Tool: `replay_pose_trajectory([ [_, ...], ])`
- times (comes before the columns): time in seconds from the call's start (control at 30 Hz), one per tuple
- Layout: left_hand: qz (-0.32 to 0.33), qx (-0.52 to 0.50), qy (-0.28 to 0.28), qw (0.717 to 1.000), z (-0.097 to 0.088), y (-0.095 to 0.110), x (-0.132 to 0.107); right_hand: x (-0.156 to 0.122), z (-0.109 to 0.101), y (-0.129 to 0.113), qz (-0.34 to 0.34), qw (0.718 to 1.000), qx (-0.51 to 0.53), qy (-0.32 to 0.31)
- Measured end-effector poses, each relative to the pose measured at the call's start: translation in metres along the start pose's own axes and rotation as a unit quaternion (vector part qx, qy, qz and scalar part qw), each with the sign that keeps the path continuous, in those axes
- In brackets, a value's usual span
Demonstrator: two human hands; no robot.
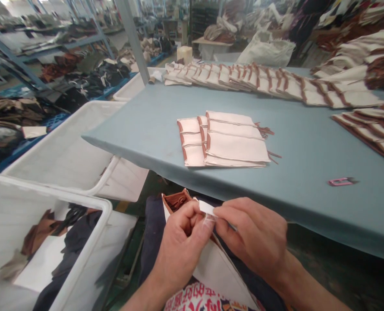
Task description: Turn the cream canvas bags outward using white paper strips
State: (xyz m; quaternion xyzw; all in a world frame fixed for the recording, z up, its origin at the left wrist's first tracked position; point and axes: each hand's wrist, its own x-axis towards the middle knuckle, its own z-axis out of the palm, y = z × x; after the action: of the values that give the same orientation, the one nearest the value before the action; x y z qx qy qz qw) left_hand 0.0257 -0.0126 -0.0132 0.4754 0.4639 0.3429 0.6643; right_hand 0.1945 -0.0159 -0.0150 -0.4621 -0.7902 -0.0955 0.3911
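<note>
Both hands work below the table's near edge, over my lap. My left hand [182, 242] is closed, pinching the top edge of a cream fabric pouch [216, 270] with brown lining. My right hand [255, 235] is closed too, pinching a small white strip [207, 208] at the same edge, fingertips touching the left hand's. The pouch's open brown mouth [176, 201] shows just left of my left thumb. A small stack of finished cream pouches [226, 140] with brown trim lies on the blue-grey table [308, 142] just ahead.
A long overlapping row of pouches [263, 82] runs along the table's far side, more [373, 129] at the right. A small pink tool [341, 182] lies right of my hands. White plastic bins [69, 155] stand left; the nearest bin [46, 246] holds fabric scraps.
</note>
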Motion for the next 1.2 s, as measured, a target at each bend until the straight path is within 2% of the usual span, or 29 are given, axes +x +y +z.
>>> replay_pose_trajectory([
  [0.17, 0.035, -0.001, 0.016, 0.999, 0.001, -0.004, -0.006, -0.001, 0.000, -0.004, -0.001, 1.000, 0.017, -0.013],
  [0.33, 0.053, -0.033, 0.014, 0.998, -0.001, -0.007, -0.002, 0.000, 0.003, -0.007, -0.003, 0.999, 0.039, -0.006],
  [0.47, 0.041, -0.059, 0.022, 0.997, -0.003, -0.014, 0.004, -0.001, -0.001, -0.009, 0.041, 0.988, 0.147, -0.028],
  [0.57, 0.036, -0.050, 0.023, 0.998, -0.005, -0.014, 0.004, -0.004, -0.005, -0.010, 0.108, 0.965, 0.236, -0.031],
  [0.63, 0.048, -0.014, 0.029, 0.998, -0.004, -0.010, 0.002, -0.004, -0.005, -0.010, 0.197, 0.952, 0.235, -0.006],
  [0.7, 0.059, 0.022, 0.035, 0.997, -0.004, -0.006, 0.001, -0.002, -0.003, -0.011, 0.275, 0.929, 0.247, -0.019],
  [0.8, 0.060, 0.045, 0.040, 0.996, -0.004, -0.003, 0.000, 0.001, 0.002, -0.014, 0.313, 0.887, 0.326, -0.091],
  [0.87, 0.060, 0.050, 0.039, 0.996, -0.006, -0.003, 0.000, 0.000, 0.005, -0.017, 0.336, 0.862, 0.367, -0.096],
  [0.97, 0.059, 0.046, 0.032, 0.997, -0.008, -0.007, -0.002, -0.005, 0.013, -0.021, 0.365, 0.835, 0.405, -0.068],
  [1.13, 0.083, -0.005, 0.084, 0.993, -0.010, -0.014, -0.007, -0.011, 0.028, -0.022, 0.436, 0.792, 0.428, 0.014],
  [1.2, 0.089, 0.005, 0.085, 0.992, -0.013, -0.018, -0.008, -0.014, 0.033, -0.021, 0.465, 0.769, 0.436, 0.045],
])
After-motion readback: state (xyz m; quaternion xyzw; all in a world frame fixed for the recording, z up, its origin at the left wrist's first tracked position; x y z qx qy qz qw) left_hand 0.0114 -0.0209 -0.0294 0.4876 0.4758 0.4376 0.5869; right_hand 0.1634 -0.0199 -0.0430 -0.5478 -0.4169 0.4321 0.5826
